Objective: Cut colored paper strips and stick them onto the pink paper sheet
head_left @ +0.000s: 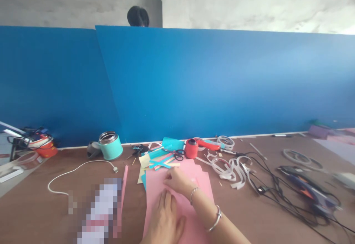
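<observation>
"Pink paper (154, 185), where?"
"On the tabletop (244, 212), before me! My left hand (164, 216) lies open across it, probably steadying it; my right hand (177, 180) curls near the far edge. Pinching anything? I can't tell."

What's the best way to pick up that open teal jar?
Probably by the rounded wall of the teal jar, below its open metal rim, coming from the right: it stands upright, and a grey object crowds its left.
</observation>
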Motion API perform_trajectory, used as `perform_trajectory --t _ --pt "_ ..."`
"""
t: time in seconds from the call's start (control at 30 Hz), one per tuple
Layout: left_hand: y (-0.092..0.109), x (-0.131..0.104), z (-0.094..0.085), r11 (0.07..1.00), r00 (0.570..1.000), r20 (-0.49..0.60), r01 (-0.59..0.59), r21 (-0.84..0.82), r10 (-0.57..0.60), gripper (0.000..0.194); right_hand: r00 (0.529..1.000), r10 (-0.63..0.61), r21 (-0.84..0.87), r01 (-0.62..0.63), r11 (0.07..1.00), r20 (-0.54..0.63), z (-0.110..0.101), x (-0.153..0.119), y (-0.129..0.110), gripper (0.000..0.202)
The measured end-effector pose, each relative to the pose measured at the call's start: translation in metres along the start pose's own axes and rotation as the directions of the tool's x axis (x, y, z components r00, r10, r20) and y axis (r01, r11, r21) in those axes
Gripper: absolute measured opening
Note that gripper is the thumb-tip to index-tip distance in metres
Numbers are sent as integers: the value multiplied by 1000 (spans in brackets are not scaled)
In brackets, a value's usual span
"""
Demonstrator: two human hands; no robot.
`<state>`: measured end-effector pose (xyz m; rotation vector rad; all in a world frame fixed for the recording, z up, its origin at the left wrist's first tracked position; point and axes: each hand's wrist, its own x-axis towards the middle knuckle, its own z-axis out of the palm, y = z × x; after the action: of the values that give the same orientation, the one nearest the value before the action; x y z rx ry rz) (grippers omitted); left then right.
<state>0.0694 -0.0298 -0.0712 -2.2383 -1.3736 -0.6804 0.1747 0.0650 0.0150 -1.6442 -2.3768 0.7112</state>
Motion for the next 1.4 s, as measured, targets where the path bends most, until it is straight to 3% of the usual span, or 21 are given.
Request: perform_trajectory --t 0.23,0.47,0.83,1.17,1.4 --pt "1 0 0 998 999 22 24 -51 -23 45 997 -59 -183 49 982 -49 0 -4 -10 19" --pt "5 6 -7 984 982 154 126 -130 -105 53 995 -78 -233 63 971 -55 5 -4 -15 23" --pt "3 -5 8 999 998 34 48 -9 -48 48 991 -120 -114 113 987 -59 3 -2 3 19" --pt "5 1 0 990 990 109 96 -101 -85 55 982 -171 -185 154 971 -85 7 -2 -2 18" --pt "5 -3 4 994 993 87 83 -67 -77 50 986 -136 -154 121 981 -92 7 -3 2 17"
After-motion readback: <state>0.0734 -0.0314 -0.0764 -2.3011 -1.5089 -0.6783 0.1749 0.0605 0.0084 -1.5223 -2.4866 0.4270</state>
